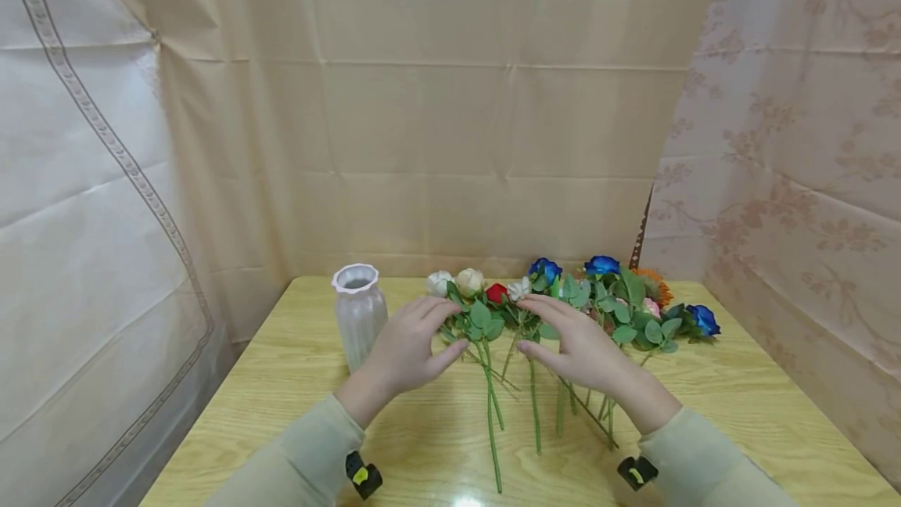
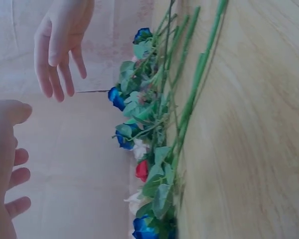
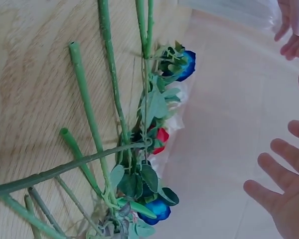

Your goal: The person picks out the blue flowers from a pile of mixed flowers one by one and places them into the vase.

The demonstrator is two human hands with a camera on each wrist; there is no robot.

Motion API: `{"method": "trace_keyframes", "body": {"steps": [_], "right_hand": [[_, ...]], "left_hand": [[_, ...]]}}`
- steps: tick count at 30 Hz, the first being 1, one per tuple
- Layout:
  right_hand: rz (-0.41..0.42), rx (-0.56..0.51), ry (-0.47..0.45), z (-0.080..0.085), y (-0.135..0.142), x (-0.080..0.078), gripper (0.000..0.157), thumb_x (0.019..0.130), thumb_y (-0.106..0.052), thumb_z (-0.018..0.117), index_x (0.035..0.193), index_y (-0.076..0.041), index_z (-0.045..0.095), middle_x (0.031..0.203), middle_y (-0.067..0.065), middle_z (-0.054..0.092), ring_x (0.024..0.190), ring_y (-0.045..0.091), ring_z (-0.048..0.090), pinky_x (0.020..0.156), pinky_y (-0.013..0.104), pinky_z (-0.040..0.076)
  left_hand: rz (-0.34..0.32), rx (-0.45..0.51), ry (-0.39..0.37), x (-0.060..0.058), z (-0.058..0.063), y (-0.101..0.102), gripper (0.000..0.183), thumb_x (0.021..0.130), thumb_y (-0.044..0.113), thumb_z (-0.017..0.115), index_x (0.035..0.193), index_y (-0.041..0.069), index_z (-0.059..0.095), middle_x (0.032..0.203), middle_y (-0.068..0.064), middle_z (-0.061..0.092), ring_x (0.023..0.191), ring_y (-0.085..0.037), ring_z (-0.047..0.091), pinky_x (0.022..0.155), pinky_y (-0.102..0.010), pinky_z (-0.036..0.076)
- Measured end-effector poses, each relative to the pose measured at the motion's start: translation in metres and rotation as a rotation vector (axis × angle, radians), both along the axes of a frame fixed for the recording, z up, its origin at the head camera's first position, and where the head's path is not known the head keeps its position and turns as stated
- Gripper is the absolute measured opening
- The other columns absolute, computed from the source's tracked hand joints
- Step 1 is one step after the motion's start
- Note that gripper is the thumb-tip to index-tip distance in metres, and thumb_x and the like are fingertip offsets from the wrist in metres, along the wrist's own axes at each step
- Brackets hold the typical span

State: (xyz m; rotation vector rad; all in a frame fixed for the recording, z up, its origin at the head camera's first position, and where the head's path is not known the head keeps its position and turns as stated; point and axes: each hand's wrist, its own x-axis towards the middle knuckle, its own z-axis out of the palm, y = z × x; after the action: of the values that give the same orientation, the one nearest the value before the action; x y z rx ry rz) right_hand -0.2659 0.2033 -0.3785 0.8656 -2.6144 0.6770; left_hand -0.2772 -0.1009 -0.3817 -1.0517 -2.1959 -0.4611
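Both hands hover over a row of artificial flowers, palms facing each other with a gap between, holding nothing. My left hand has its fingers extended, between the white vase and the flowers. My right hand is likewise spread, above the stems on the right. Beneath them lie a red rose, a cream rose and white flowers, their green stems pointing toward me. Blue roses lie farther right among leaves. In the right wrist view, the fingers are apart, with flowers beside them.
The ribbed vase stands upright on the left of the wooden table. An orange flower and another blue rose lie at the right end of the pile. A beige curtain hangs behind the table, with patterned cloth on the right.
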Motion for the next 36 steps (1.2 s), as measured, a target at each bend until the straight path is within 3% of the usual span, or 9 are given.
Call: {"method": "trace_keyframes", "body": {"steps": [2,3,6,8,10,16,21,27,36], "right_hand": [[0.011,-0.029,0.021,0.001,0.000,0.000,0.063,0.098,-0.051,0.065,0.152,-0.023,0.048,0.155,0.005,0.044,0.045,0.002,0.050,0.070,0.036,0.057],[0.015,-0.042,0.040,0.001,-0.001,-0.001,0.061,0.098,-0.048,0.066,0.151,-0.023,0.049,0.154,0.005,0.046,0.049,0.002,0.053,0.069,0.035,0.057],[0.040,-0.081,0.107,0.000,-0.001,-0.003,0.055,0.098,-0.040,0.069,0.148,-0.021,0.052,0.149,0.005,0.051,0.085,0.012,0.070,0.078,0.040,0.060],[0.057,-0.118,0.136,0.000,-0.003,-0.004,0.053,0.098,-0.035,0.071,0.146,-0.020,0.054,0.147,0.004,0.054,0.112,0.022,0.066,0.085,0.044,0.059],[0.071,-0.157,0.148,0.001,-0.004,-0.005,0.051,0.097,-0.031,0.072,0.144,-0.018,0.056,0.146,0.005,0.055,0.130,0.029,0.055,0.091,0.048,0.057],[0.111,-0.266,0.121,0.008,-0.010,-0.006,0.054,0.096,-0.025,0.074,0.145,-0.013,0.055,0.144,0.008,0.057,0.130,0.024,0.054,0.094,0.051,0.054],[0.123,-0.341,0.061,0.009,-0.014,-0.008,0.055,0.097,-0.023,0.074,0.147,-0.015,0.052,0.142,0.002,0.058,0.129,0.018,0.054,0.096,0.045,0.054],[0.114,-0.440,-0.055,0.012,-0.018,-0.011,0.052,0.100,-0.026,0.070,0.148,-0.019,0.051,0.143,-0.002,0.057,0.131,0.017,0.053,0.100,0.038,0.052],[0.132,-0.574,-0.172,0.010,-0.027,-0.022,0.050,0.102,-0.023,0.065,0.149,-0.014,0.048,0.146,0.006,0.055,0.133,0.024,0.053,0.101,0.048,0.051]], "left_hand": [[-0.036,0.037,0.057,0.000,0.004,0.000,0.042,0.091,0.034,0.074,0.122,0.007,0.066,0.119,-0.007,0.068,0.113,-0.023,0.063,0.099,-0.040,0.052],[-0.051,0.055,0.085,-0.001,0.005,-0.001,0.040,0.091,0.032,0.074,0.120,0.006,0.067,0.117,-0.007,0.069,0.110,-0.023,0.065,0.097,-0.040,0.053],[-0.078,0.106,0.165,-0.001,0.010,-0.002,0.036,0.090,0.030,0.074,0.114,0.004,0.068,0.111,-0.008,0.070,0.103,-0.024,0.067,0.091,-0.039,0.056],[-0.092,0.137,0.206,-0.001,0.012,-0.002,0.035,0.090,0.029,0.073,0.113,0.003,0.067,0.109,-0.009,0.071,0.100,-0.026,0.068,0.089,-0.040,0.057],[-0.102,0.167,0.228,-0.001,0.015,-0.003,0.035,0.091,0.028,0.071,0.112,0.001,0.067,0.108,-0.010,0.070,0.099,-0.027,0.068,0.088,-0.041,0.057],[-0.073,0.258,0.302,-0.002,0.021,-0.006,0.037,0.091,0.029,0.070,0.114,0.001,0.067,0.114,-0.012,0.069,0.104,-0.030,0.067,0.088,-0.044,0.057],[-0.035,0.312,0.357,-0.004,0.026,-0.010,0.044,0.088,0.032,0.069,0.118,0.000,0.066,0.122,-0.013,0.066,0.112,-0.033,0.062,0.094,-0.047,0.052],[-0.010,0.348,0.334,-0.006,0.030,-0.021,0.056,0.091,0.039,0.069,0.128,-0.002,0.060,0.131,-0.016,0.061,0.122,-0.037,0.056,0.104,-0.051,0.043],[0.076,0.394,0.257,-0.006,0.027,-0.041,0.071,0.089,0.046,0.069,0.136,-0.004,0.051,0.142,-0.018,0.054,0.132,-0.038,0.047,0.103,-0.059,0.036]]}}
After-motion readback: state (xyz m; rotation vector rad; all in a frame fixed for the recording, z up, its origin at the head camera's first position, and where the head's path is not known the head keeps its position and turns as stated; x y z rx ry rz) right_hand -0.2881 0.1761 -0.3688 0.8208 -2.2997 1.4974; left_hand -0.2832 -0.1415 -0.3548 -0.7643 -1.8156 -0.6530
